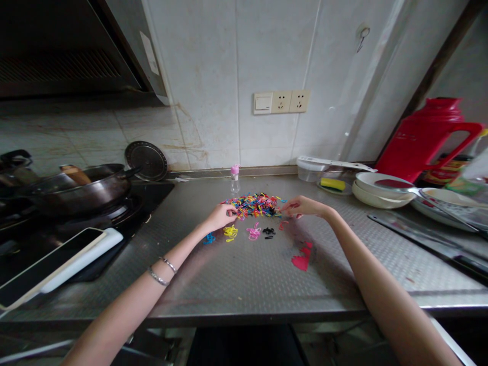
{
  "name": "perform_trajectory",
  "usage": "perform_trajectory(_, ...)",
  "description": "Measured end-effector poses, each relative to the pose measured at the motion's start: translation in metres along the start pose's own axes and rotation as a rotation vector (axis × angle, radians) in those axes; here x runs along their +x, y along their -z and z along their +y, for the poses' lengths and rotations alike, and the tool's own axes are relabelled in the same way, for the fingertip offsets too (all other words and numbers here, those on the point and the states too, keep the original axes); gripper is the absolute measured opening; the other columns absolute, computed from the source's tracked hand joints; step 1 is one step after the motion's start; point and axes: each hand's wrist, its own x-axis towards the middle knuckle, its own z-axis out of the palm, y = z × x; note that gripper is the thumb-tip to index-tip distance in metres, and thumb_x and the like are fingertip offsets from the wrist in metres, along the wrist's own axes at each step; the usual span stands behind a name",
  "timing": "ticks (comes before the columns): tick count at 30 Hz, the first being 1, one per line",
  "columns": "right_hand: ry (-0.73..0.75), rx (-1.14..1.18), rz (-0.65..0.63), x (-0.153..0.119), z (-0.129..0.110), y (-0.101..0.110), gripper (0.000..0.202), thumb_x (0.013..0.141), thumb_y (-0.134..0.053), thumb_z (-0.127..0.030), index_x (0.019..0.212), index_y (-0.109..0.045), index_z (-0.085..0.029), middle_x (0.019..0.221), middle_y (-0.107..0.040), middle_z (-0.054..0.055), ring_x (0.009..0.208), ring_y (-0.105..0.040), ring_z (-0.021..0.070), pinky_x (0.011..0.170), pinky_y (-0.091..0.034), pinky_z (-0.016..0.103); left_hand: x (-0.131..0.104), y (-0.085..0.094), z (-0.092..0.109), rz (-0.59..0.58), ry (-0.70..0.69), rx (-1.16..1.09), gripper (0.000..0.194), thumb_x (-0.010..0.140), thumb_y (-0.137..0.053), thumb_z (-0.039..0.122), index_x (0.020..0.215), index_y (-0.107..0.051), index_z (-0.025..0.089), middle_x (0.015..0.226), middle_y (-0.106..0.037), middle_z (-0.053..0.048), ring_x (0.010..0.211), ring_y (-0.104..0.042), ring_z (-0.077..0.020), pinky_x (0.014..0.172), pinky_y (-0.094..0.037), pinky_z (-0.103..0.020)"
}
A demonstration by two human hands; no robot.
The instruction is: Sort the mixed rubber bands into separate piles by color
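A heap of small rubber bands [257,204] in many colours lies mid-counter. At its left edge my left hand [221,216] curls, thumb and fingertips drawn together against the heap; whatever they pinch is too small to name. My right hand [304,207] hovers at the right edge, fingers bent inward and closed, with anything between them hidden. In front of the heap sit small separate groups: blue bands [209,238], yellow bands [230,232], pink bands [253,231], black bands [269,232] and red bands [282,224], the last just below my right fingertips.
A pink-capped bottle [235,180] stands behind the heap; torn red paper [303,257] lies front right. Left are a pan [82,190] on the stove and a phone [49,264]. Right are bowls [381,195], a yellow sponge [332,184], a knife [415,236] and a red thermos [425,137].
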Motion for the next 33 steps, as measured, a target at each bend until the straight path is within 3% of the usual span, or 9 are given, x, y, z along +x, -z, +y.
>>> perform_trajectory(14, 0.031, -0.05, 0.025, 0.014, 0.007, -0.011, 0.032, 0.064, -0.062, -0.035, 0.09, -0.068, -0.017, 0.067, -0.064, 0.0, 0.056, -0.053, 0.0097, 0.049, -0.043, 0.019, 0.003, -0.006, -0.006, -0.013, -0.01, 0.09, 0.02, 0.069, -0.055, 0.024, 0.08, -0.069, 0.016, 0.069, -0.064, -0.002, 0.061, -0.054, -0.012, 0.059, -0.039, -0.021)
perform_trajectory(23, 0.214, -0.181, 0.125, 0.024, 0.001, -0.026, 0.025, 0.068, -0.051, -0.03, 0.078, -0.067, -0.013, 0.07, -0.064, 0.0, 0.061, -0.056, 0.0128, 0.055, -0.043, 0.021, 0.001, -0.004, -0.003, 0.03, -0.053, 0.057, 0.017, 0.072, -0.054, 0.022, 0.075, -0.069, 0.015, 0.074, -0.066, -0.004, 0.067, -0.056, -0.0134, 0.066, -0.04, -0.023)
perform_trajectory(29, 0.298, -0.321, 0.201, 0.026, -0.004, -0.036, 0.023, 0.069, -0.048, -0.024, 0.077, -0.068, -0.014, 0.072, -0.065, 0.001, 0.065, -0.056, 0.0131, 0.061, -0.042, 0.02, 0.004, 0.016, -0.001, 0.01, -0.117, 0.001, 0.018, 0.073, -0.054, 0.024, 0.076, -0.068, 0.013, 0.075, -0.066, -0.005, 0.064, -0.053, -0.0118, 0.062, -0.038, -0.021)
perform_trajectory(33, 0.28, -0.4, 0.192, 0.028, -0.006, -0.044, 0.02, 0.068, -0.051, -0.024, 0.077, -0.067, -0.016, 0.065, -0.062, -0.001, 0.058, -0.053, 0.0106, 0.056, -0.039, 0.019, 0.003, 0.035, 0.001, -0.186, -0.11, -0.061, 0.019, 0.071, -0.056, 0.026, 0.075, -0.068, 0.012, 0.073, -0.066, -0.005, 0.064, -0.054, -0.012, 0.061, -0.037, -0.021)
